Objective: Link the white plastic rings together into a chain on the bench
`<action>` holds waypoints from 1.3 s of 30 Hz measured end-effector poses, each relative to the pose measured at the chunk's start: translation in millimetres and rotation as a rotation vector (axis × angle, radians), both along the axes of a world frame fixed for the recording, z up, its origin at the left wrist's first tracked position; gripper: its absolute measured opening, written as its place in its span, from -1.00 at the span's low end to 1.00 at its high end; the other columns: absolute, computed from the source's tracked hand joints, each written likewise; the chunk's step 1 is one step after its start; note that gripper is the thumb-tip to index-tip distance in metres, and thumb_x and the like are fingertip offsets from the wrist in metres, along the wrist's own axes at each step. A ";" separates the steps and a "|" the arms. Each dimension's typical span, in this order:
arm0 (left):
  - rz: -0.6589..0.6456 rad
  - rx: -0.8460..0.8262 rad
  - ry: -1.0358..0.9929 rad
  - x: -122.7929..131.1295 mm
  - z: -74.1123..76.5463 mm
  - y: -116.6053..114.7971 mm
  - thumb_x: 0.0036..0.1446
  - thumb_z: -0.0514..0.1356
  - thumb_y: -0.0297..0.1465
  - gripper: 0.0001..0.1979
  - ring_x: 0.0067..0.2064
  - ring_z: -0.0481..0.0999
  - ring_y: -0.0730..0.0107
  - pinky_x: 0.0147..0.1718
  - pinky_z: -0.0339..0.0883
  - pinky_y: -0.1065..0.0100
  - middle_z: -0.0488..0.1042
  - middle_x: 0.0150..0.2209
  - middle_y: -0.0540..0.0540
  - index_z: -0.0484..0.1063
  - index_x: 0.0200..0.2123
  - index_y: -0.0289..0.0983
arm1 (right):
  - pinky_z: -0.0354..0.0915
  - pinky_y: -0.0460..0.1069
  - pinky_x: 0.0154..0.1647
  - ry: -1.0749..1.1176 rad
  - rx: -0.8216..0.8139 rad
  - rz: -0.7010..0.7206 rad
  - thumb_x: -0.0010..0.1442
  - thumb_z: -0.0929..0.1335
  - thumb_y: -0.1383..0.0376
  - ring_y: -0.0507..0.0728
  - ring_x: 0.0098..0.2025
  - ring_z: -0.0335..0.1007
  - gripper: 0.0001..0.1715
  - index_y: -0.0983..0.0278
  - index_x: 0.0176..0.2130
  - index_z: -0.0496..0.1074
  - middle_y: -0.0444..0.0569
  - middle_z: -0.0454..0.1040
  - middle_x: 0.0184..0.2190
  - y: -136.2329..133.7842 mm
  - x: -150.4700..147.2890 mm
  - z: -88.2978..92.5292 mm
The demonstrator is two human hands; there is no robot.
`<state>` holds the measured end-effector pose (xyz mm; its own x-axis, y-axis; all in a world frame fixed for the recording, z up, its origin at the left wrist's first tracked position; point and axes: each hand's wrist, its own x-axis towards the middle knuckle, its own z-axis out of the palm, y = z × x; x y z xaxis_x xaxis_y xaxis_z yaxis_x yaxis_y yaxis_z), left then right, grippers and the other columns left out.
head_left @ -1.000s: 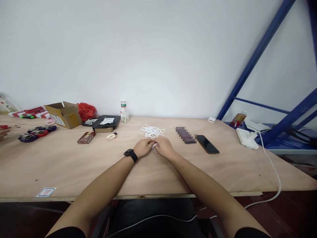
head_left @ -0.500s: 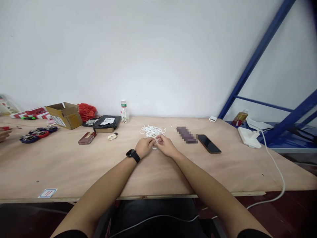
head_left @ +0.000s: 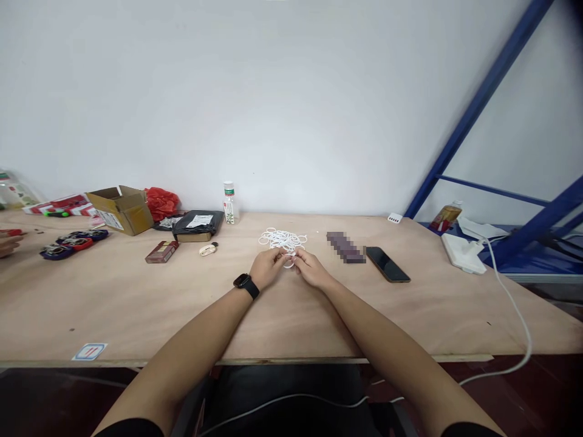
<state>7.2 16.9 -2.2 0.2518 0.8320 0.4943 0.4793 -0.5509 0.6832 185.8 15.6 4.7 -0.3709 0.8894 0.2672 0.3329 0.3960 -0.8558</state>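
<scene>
A heap of thin white rings (head_left: pixel 281 237) lies on the table just beyond my hands. Some of the rings overlap, and I cannot tell whether they are linked. My left hand (head_left: pixel 266 267), with a black watch (head_left: pixel 246 283) on its wrist, pinches a white ring (head_left: pixel 288 265) between thumb and forefinger. From the other side, my right hand (head_left: pixel 311 269) has its fingertips closed on the white ring too. The fingertips nearly meet, and part of the ring is hidden behind them.
To the right lie a blurred purple packet (head_left: pixel 345 247), a phone (head_left: pixel 387 264) and a white power strip (head_left: pixel 463 254) with a cable. At the left are a bottle (head_left: pixel 229 206), black parcel (head_left: pixel 198 224), dark red box (head_left: pixel 162 252) and open carton (head_left: pixel 122 212). Another person's hand (head_left: pixel 8 244) shows at the far left.
My fingertips have drawn slightly apart, with the right hand shifted a little to the right, so more of the white ring shows between them. The view has moved slightly.
</scene>
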 end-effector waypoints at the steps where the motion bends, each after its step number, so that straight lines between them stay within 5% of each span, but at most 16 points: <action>1: -0.009 -0.001 0.016 0.2 -0.5 -0.1 0.22 0.14 -0.23 -0.76 -0.44 0.43 0.45 -0.43 0.23 0.44 0.53 -0.45 -0.01 0.51 -0.28 -0.26 | 0.16 -0.07 -0.38 -0.013 0.010 0.015 0.27 0.21 0.15 0.03 -0.48 0.23 -0.74 0.24 -0.36 0.30 -0.20 0.29 -0.57 -1.3 0.2 0.9; 34: -0.063 -0.002 0.171 2.7 5.2 -7.9 0.22 0.11 -0.26 -0.75 -0.39 0.45 0.42 -0.40 0.24 0.43 0.55 -0.40 -0.05 0.52 -0.33 -0.27 | 0.17 -0.07 -0.31 -0.146 0.148 0.092 0.23 0.21 0.24 0.08 -0.35 0.30 -0.74 0.27 -0.41 0.38 -0.11 0.41 -0.45 3.6 9.0 -1.6; 39: -0.078 -0.022 0.206 3.1 5.6 -8.5 0.21 0.12 -0.26 -0.75 -0.40 0.45 0.41 -0.40 0.23 0.42 0.56 -0.40 -0.05 0.52 -0.35 -0.27 | 0.16 -0.08 -0.34 -0.215 0.171 0.017 0.15 0.23 0.32 0.08 -0.37 0.32 -0.76 0.27 -0.46 0.42 -0.12 0.43 -0.50 3.5 7.6 -1.2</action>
<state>10.3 8.4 3.3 0.4097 0.8159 0.4079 0.5668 -0.5781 0.5870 193.4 19.1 3.5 -0.4500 0.8313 0.3262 0.4914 0.5355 -0.6869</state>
